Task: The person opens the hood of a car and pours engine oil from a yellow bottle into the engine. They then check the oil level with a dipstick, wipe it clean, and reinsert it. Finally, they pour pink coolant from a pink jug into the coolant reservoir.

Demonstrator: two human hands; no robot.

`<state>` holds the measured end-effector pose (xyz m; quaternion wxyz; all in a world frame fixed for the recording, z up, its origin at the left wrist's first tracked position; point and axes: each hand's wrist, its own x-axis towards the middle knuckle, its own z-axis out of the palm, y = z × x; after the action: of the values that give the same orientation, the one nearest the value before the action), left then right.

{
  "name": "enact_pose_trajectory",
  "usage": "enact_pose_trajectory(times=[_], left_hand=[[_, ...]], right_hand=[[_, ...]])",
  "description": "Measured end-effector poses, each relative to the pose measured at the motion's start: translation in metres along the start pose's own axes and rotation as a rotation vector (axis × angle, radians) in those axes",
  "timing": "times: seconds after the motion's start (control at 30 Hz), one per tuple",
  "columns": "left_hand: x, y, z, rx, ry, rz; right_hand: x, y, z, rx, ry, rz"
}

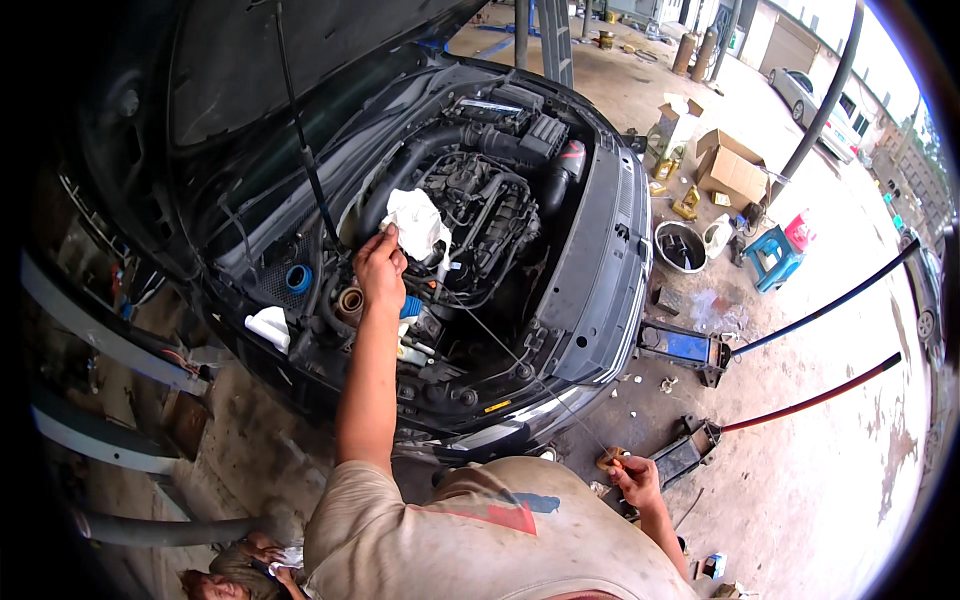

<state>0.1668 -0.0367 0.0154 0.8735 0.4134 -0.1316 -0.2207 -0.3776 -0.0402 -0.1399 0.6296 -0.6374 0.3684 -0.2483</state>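
Observation:
Over the engine (480,200) of a dark car with its hood raised, my left hand (380,268) pinches a crumpled white paper or cloth wipe (416,222). Low on the right, beyond the car's front edge, my right hand (637,482) is closed on the orange end of a long thin dipstick (508,346). Its rod slants from my right hand up across the front of the engine bay, where the far tip is too fine to make out. Below my left hand are a brown round opening (350,302) and a blue cap (299,278); my forearm partly covers a second blue part (410,307).
A second white wipe (268,328) lies on the fender. Two floor jacks (686,346) with long handles stand at the car's front. Beyond them are a black basin (680,247), a blue stool (774,258) and cardboard boxes (732,168). Another person (240,572) is at the lower left.

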Motion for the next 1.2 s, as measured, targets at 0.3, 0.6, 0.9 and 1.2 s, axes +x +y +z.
enact_pose_trajectory(times=[0.3,0.6,0.9,1.2], left_hand=[[0.078,0.029,-0.051,0.262,0.175,0.082],[-0.054,-0.085,0.032,0.021,-0.083,-0.232],[-0.152,-0.100,0.051,0.057,-0.377,-0.175],[-0.155,-0.090,0.025,-0.127,-0.429,-0.241]], right_hand=[[-0.025,-0.024,-0.024,0.055,0.046,0.185],[0.082,-0.051,0.103,0.287,0.069,-0.019],[0.101,-0.074,0.130,0.108,0.099,-0.013],[0.097,-0.080,0.131,-0.239,0.126,-0.276]])
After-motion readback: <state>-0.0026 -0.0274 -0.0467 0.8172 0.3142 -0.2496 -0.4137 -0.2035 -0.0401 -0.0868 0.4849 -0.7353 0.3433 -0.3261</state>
